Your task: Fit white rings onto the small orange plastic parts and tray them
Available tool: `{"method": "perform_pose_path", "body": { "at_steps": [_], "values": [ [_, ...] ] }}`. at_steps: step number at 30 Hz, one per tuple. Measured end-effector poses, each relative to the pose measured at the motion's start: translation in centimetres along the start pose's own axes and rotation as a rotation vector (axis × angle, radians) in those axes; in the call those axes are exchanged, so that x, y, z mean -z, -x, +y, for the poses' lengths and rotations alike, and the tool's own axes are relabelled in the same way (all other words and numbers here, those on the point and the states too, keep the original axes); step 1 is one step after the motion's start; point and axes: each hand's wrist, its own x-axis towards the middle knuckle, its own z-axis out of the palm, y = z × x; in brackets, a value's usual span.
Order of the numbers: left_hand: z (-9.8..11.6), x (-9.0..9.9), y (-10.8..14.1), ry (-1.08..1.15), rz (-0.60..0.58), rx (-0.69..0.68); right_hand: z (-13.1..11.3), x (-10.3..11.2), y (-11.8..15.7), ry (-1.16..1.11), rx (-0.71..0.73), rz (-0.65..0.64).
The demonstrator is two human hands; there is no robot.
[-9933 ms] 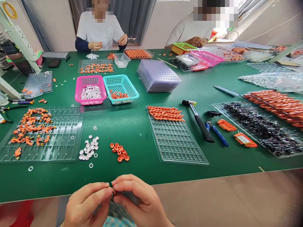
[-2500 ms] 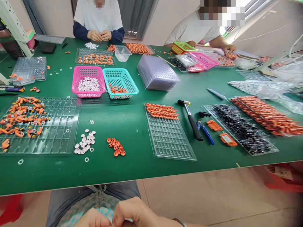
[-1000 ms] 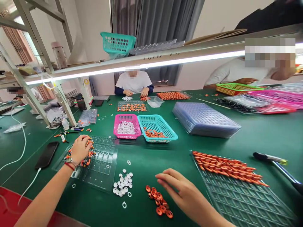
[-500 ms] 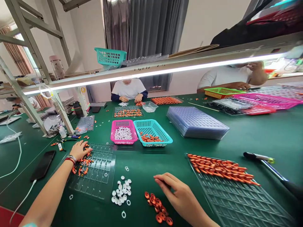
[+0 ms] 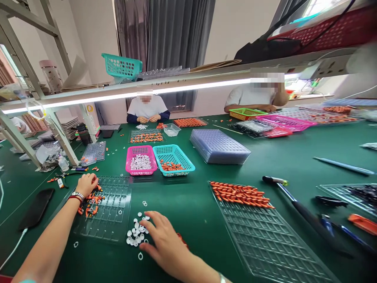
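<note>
My left hand (image 5: 87,184) rests at the upper left of a clear plastic tray (image 5: 113,228), over a heap of small orange and black parts (image 5: 93,200). Its fingers are curled together; a bit of orange shows by the tips, but what they grip is hidden. Over the pile of white discs (image 5: 135,234), my right hand (image 5: 165,239) hangs with thumb and fingers spread, holding nothing. The pile of orange rings (image 5: 182,239) lies mostly hidden behind that hand. A few white rings (image 5: 140,256) lie loose around the discs.
A pink basket (image 5: 127,161) of white discs adjoins a turquoise basket (image 5: 188,162) of orange parts. Stacked clear trays (image 5: 219,147) stand behind. On the right lie a ribbed tray (image 5: 265,243) with orange pieces (image 5: 240,194) and a black-handled tool (image 5: 309,218). A phone (image 5: 37,208) lies left.
My right hand has moved left from above the orange rings to the white discs, its fingers opening from a pinch. My left hand's fingers have drawn in. The view has swung right.
</note>
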Motion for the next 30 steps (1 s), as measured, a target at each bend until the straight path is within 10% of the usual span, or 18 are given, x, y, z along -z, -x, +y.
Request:
{"method": "perform_pose_path", "body": {
  "at_steps": [7, 16, 30],
  "values": [
    [-0.2, 0.4, 0.0, 0.062, -0.021, -0.048, -2.5, -5.4, -2.6, 0.123, -0.01, -0.098],
    [-0.4, 0.5, 0.1, 0.135, -0.028, 0.011, -0.6, -3.7, -3.1, 0.047, 0.205, -0.129],
    [-0.4, 0.7, -0.4, 0.126, -0.088, 0.047, 3.4, 0.5, -2.3, -0.251, 0.088, 0.049]
  ]
}}
